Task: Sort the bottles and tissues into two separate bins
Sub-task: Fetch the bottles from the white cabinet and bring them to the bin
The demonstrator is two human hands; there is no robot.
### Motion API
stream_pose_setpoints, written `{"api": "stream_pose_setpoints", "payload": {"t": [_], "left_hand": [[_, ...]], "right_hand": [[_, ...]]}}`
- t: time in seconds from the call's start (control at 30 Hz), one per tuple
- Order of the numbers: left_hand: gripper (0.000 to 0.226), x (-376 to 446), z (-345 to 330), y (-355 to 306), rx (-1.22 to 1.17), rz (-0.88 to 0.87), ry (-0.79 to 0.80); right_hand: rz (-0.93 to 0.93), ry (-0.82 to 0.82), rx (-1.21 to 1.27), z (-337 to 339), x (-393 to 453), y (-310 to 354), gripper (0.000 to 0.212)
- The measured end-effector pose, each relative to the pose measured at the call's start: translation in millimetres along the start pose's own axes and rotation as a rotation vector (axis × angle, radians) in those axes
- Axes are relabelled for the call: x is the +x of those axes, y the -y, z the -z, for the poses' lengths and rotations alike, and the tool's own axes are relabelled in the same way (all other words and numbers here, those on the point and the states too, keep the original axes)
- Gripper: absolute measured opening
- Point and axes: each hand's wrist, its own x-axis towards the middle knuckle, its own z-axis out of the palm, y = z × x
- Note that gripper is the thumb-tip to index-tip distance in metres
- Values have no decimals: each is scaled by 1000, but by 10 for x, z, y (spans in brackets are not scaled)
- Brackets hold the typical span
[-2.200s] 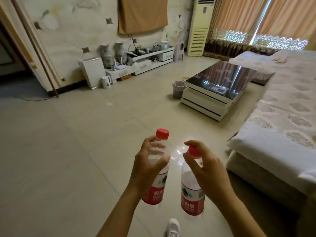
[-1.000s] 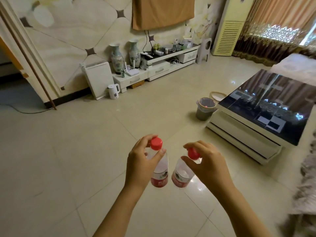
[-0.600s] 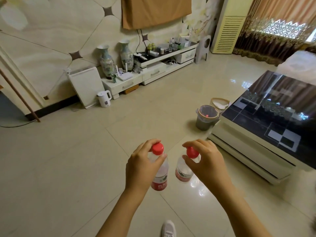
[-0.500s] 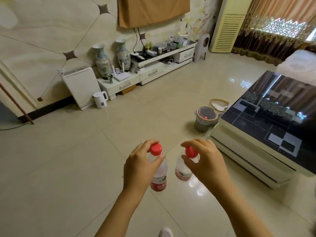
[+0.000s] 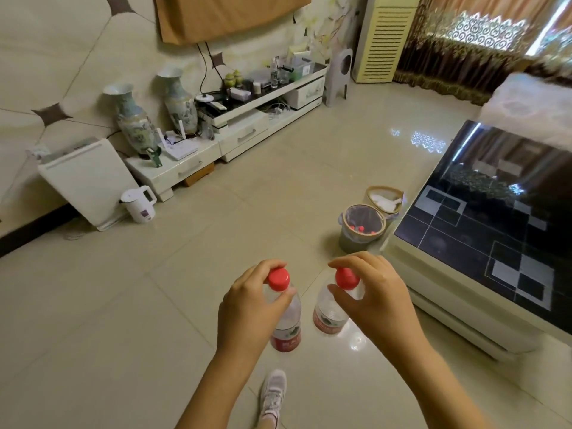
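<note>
Red-capped bottles hang from both hands in the head view: left hand [image 5: 250,308] pinches the left bottle [image 5: 286,317], right hand [image 5: 376,300] the right bottle [image 5: 329,309]. Ahead, the grey bin [image 5: 362,229] holds red caps and the woven bin [image 5: 383,198] tissues; these two remain.

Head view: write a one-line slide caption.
Each hand, left and right, grips a red-capped bottle near two floor bins.

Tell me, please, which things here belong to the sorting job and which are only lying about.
Job:
- bottle in left hand
- bottle in right hand
- grey bin with red caps inside
- woven bin with white tissue

Lying about:
- white kettle
- two vases
- dark glass table
</note>
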Motion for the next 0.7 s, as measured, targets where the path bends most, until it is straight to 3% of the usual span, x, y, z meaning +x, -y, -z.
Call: {"api": "stream_pose_setpoints", "payload": {"t": [0.4, 0.7], "left_hand": [[36, 2153, -658, -180, 5, -126, 200], [38, 3680, -1760, -435, 56, -147, 291]], "right_hand": [[-190, -112, -20, -185, 1610, -802, 35], [-335, -103, 66, -411, 2840, -2150, 29]]}}
